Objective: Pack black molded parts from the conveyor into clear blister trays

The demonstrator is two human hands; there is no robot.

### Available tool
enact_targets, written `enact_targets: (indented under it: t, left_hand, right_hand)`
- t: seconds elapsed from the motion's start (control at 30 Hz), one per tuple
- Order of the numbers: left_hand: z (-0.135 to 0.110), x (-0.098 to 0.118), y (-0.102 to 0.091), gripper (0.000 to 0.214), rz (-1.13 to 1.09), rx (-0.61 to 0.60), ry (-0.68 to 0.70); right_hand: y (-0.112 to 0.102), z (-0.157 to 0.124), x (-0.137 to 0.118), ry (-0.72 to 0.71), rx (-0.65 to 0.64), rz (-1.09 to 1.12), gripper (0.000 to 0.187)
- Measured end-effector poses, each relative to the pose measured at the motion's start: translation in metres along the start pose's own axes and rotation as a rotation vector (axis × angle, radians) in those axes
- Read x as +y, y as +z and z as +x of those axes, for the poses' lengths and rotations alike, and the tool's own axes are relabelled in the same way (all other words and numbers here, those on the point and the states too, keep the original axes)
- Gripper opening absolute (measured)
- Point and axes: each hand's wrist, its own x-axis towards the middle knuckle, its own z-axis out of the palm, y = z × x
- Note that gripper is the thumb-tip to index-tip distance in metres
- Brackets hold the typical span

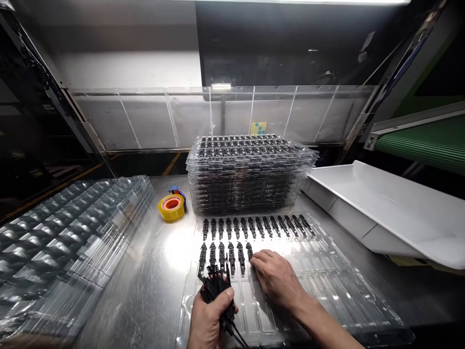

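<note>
My left hand (208,317) is closed around a bunch of slim black plastic parts (217,287), which stick out above and below the fist. Over the second row of a clear plastic tray (308,295), my right hand (278,278) has its fingertips pressed together on one black plastic part (249,249). Only the upper end of that part shows; the fingers cover the rest. A full row of like parts (236,228) lies along the tray's far edge. Several more sit in the second row, left of my right hand.
Behind the tray rises a tall stack of filled clear trays (247,189). A yellow tape roll (171,208) in a blue dispenser stands to its left. Stacked clear trays (87,252) fill the left side. At right are a white bin (392,203) and a green conveyor belt (425,143).
</note>
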Motion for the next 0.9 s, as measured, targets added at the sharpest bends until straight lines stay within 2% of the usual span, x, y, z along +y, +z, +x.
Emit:
enact_targets:
  t: [0.07,0.17,0.23,0.3,0.37,0.4,0.47,0.53,0.6,0.77,0.9]
  left_hand:
    - [-0.002,0.003,0.001,0.043,-0.004,-0.006,-0.006]
    - [-0.006,0.006,0.006,0.044,-0.004,-0.023,-0.009]
    - [-0.008,0.005,0.013,0.046,0.019,-0.05,-0.03]
    - [-0.009,0.001,0.02,0.048,0.051,-0.126,-0.065]
    - [-0.008,-0.003,0.023,0.049,0.079,-0.176,-0.079]
    - [-0.007,-0.004,0.023,0.049,0.076,-0.162,-0.068]
    - [-0.003,-0.004,0.018,0.047,0.046,-0.075,-0.027]
    - [0.0,-0.002,0.01,0.045,-0.013,0.003,-0.013]
    - [0.001,0.001,0.002,0.045,-0.07,0.018,-0.051]
    - [-0.003,0.004,-0.007,0.042,-0.142,0.033,-0.147]
    - [-0.005,0.003,-0.005,0.043,-0.108,-0.016,-0.142]
  right_hand:
    - [-0.007,-0.001,0.0,0.057,-0.094,0.091,0.04]
    - [-0.019,-0.005,-0.004,0.165,-0.11,0.338,0.041]
    - [-0.028,-0.008,-0.011,0.317,-0.081,0.628,0.031]
    - [-0.036,-0.01,-0.017,0.453,-0.103,0.991,0.028]
    - [-0.043,-0.009,-0.018,0.509,-0.134,1.259,0.029]
    - [-0.045,-0.009,-0.016,0.524,-0.119,1.308,0.029]
    - [-0.049,-0.005,-0.006,0.559,0.012,1.221,0.03]
    - [-0.047,-0.001,0.007,0.564,0.172,0.992,0.03]
    - [-0.038,0.004,0.02,0.553,0.249,0.77,0.029]
    - [-0.005,0.002,0.03,0.476,0.227,0.253,0.03]
    - [0.003,-0.006,0.021,0.465,0.063,0.063,0.024]
